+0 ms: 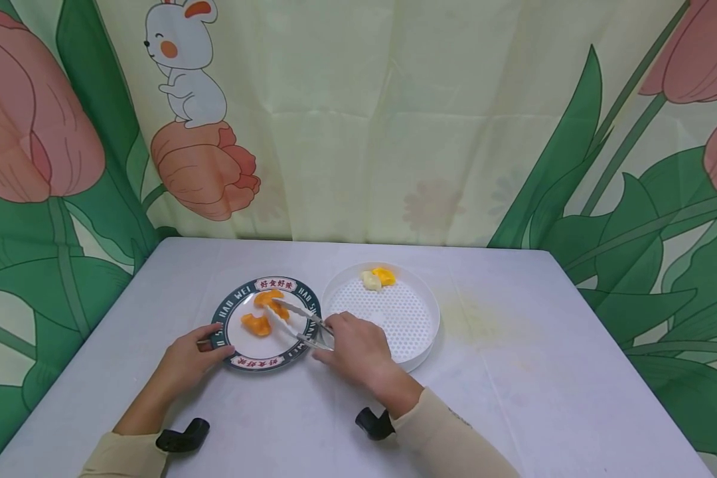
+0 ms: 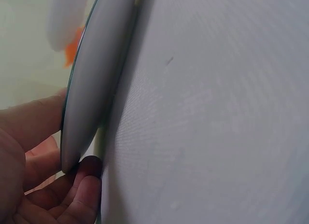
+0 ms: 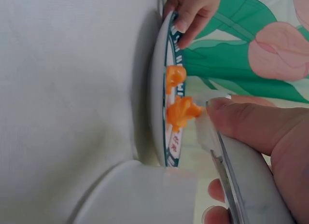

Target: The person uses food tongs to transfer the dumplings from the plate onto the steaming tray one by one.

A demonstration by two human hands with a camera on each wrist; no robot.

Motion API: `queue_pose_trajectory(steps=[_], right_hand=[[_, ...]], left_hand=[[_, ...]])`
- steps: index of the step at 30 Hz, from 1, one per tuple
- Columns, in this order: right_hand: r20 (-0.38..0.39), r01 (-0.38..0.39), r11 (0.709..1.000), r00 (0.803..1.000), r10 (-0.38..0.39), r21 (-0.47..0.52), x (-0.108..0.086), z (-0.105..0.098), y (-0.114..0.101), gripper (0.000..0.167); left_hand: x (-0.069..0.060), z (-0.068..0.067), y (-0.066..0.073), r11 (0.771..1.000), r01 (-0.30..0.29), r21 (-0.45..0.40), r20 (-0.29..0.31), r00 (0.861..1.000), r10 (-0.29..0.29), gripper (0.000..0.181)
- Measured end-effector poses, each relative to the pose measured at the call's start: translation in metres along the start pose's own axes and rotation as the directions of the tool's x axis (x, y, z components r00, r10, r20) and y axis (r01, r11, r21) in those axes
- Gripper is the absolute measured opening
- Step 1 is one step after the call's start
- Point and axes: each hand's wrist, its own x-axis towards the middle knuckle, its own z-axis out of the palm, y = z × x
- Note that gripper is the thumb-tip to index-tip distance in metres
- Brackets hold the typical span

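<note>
My left hand (image 1: 188, 358) pinches the near-left rim of a round white plate (image 1: 257, 346) with a dark patterned border. In the left wrist view, fingers (image 2: 87, 195) curl beneath that rim. Orange lumps lie on the plate: a smaller piece (image 1: 255, 324) toward its left and a larger, irregular piece (image 1: 267, 298) behind it. My right hand (image 1: 361, 348) grips metal tongs (image 1: 299, 310) with pale tips, which reach over the plate to the larger piece. Whether the tips clamp it is unclear.
Right of the plate stands a round white tray (image 1: 434, 322) with a perforated base, partly behind my right hand. A yellow piece (image 1: 385, 275) and a cream piece (image 1: 371, 281) sit at its back. A white cloth (image 1: 532, 358) covers the table; a printed curtain (image 1: 358, 133) hangs behind.
</note>
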Motion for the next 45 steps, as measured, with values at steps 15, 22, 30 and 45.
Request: queue_pose_trajectory(steps=[15,22,30,45], right_hand=[[-0.171,0.011,1.000,0.985,-0.010,0.006,-0.012,-0.025,0.031,0.053],[-0.219,-0.040,0.999,0.975,0.039,-0.001,-0.015,-0.028,0.054,0.053],[-0.243,-0.112,0.993,0.964,0.104,-0.019,-0.019,-0.033,0.080,0.055],[-0.190,-0.232,0.968,0.959,0.211,-0.093,-0.020,-0.030,0.107,0.057]], left_hand=[[-0.001,0.000,0.000,1.000,0.000,0.001,-0.002,1.000,0.000,0.077],[-0.001,0.000,0.000,1.000,-0.010,0.001,-0.004,1.000,0.010,0.077],[-0.001,0.000,0.000,1.000,-0.018,0.004,-0.006,1.000,0.018,0.077],[-0.002,0.000,0.000,1.000,-0.014,-0.002,-0.003,1.000,0.014,0.077]])
